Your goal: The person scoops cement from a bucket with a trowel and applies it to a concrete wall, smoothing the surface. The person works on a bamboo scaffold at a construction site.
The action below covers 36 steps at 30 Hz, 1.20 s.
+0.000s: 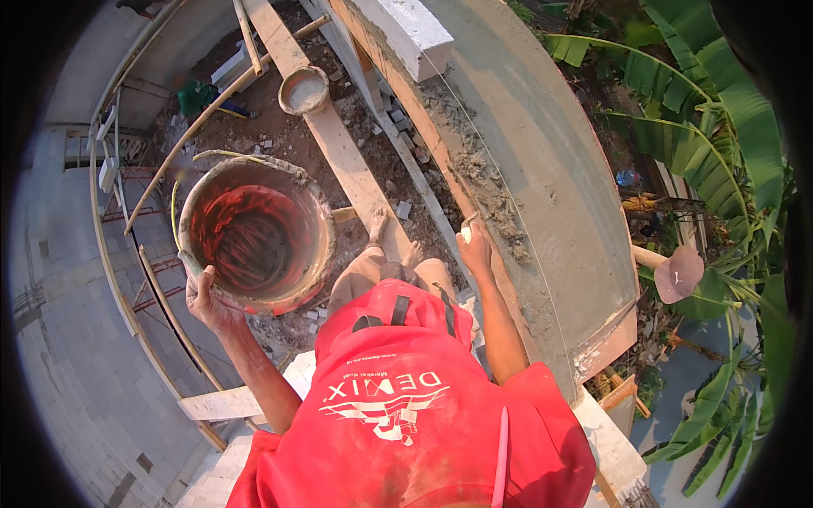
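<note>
My left hand [207, 303] is closed on the near rim of a large bucket [320, 229]. The bucket tilts so its mouth faces me, showing a red inside smeared with grey mortar. A thin yellow handle [174, 203] loops along its far left side. My right hand [477, 251] is wrapped round a small tool with a pale handle [466, 234]; its working end cannot be made out. That hand is beside the timber-edged concrete ledge [542, 144]. Wet, lumpy mortar [487, 182] runs along the ledge's near edge, under a taut string [500, 165].
I stand barefoot on a narrow plank [356, 169] above rubble-strewn ground. A mortar-crusted bowl [304, 91] sits farther along it. A white block [415, 38] rests on the ledge. Bamboo poles [182, 148] cross at left; a cap [680, 275] hangs at right near banana leaves [737, 110].
</note>
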Available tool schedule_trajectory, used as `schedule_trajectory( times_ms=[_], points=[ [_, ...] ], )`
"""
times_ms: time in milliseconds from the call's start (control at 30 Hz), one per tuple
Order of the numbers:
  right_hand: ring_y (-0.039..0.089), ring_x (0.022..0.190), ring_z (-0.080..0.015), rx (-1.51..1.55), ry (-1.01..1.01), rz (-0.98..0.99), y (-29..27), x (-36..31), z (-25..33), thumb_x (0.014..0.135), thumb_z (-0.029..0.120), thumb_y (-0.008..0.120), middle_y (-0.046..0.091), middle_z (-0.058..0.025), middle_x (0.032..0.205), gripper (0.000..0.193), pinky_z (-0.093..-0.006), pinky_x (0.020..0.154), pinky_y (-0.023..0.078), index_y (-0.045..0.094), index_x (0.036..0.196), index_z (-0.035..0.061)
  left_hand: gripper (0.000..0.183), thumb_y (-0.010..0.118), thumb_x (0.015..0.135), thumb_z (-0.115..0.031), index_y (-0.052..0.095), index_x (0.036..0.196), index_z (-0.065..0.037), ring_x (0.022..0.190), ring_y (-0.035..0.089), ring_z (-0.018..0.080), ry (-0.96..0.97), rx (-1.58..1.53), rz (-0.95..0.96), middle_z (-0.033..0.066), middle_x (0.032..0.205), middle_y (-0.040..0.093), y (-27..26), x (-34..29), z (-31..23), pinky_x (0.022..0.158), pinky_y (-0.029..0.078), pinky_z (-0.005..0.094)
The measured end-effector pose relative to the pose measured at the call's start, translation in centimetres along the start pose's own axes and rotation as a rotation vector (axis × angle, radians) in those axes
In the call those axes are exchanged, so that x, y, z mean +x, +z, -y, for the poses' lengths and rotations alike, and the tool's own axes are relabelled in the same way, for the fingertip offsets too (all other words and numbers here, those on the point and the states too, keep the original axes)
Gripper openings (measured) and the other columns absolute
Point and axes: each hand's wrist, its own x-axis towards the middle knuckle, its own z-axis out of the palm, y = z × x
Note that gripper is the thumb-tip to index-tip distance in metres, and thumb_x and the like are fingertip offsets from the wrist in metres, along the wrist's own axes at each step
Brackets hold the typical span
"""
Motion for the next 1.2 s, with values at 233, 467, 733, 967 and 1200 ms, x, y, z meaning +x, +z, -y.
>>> schedule_trajectory(
  times_ms=[233, 467, 733, 967, 1200],
  points=[
    [0.068, 0.101, -0.0438, -0.05, 0.062, 0.024, 4.6, 6.0, -2.0, 0.095, 0.034, 0.067, 0.071, -0.0252, 0.106, 0.043, -0.0529, 0.084, 0.054, 0.06, 0.122, 0.0012, 0.017, 0.066, 0.086, 0.005, 0.069, 0.103, 0.004, 0.086, 0.064, 0.0122, 0.008, 0.087, 0.006, 0.0062, 0.096, 0.07, 0.0, 0.0, -0.9, 0.083, 0.051, 0.0275],
    [0.071, 0.08, -0.0368, 0.062, 0.106, -0.043, 2.8, 5.2, -8.2, 0.096, 0.036, 0.064, 0.069, -0.023, 0.088, 0.045, -0.0472, 0.068, 0.055, 0.064, 0.116, -0.0047, 0.014, 0.065, 0.09, 0.0, 0.07, 0.103, 0.003, 0.088, 0.068, 0.0144, 0.001, 0.074, 0.003, 0.0073, 0.095, 0.072, 1.4, -0.4, -2.0, 0.083, 0.055, 0.0294],
    [0.061, 0.048, -0.0199, 0.411, 0.295, 0.078, -3.5, -4.0, -8.5, 0.093, 0.029, 0.068, 0.061, -0.0107, 0.066, 0.04, -0.0328, 0.048, 0.049, 0.062, 0.109, -0.0077, 0.032, 0.065, 0.083, 0.011, 0.067, 0.115, 0.011, 0.091, 0.068, 0.0153, 0.026, 0.037, 0.04, 0.0129, 0.107, 0.072, 1.0, 0.0, -0.9, 0.084, 0.054, 0.0277],
    [0.069, 0.076, -0.0337, 0.288, -0.521, -0.042, -6.2, -7.9, 7.1, 0.086, 0.019, 0.074, 0.066, -0.0219, 0.085, 0.035, -0.0392, 0.057, 0.052, 0.062, 0.109, -0.0056, 0.049, 0.067, 0.081, 0.007, 0.06, 0.128, 0.014, 0.098, 0.069, 0.0166, 0.048, 0.311, 0.032, 0.015, 0.117, 0.07, 4.5, 0.7, 0.7, 0.09, 0.054, 0.0285],
    [0.067, 0.08, -0.0364, 0.231, -0.86, -0.1, -0.7, -7.6, 13.7, 0.086, 0.012, 0.073, 0.062, -0.0172, 0.098, 0.019, -0.043, 0.064, 0.056, 0.066, 0.099, -0.0005, 0.022, 0.067, 0.082, 0.005, 0.068, 0.104, 0.006, 0.081, 0.067, 0.0141, 0.032, -0.048, 0.112, 0.0076, 0.095, 0.071, 8.2, 0.8, -0.8, 0.079, 0.055, 0.0282]
  ],
)
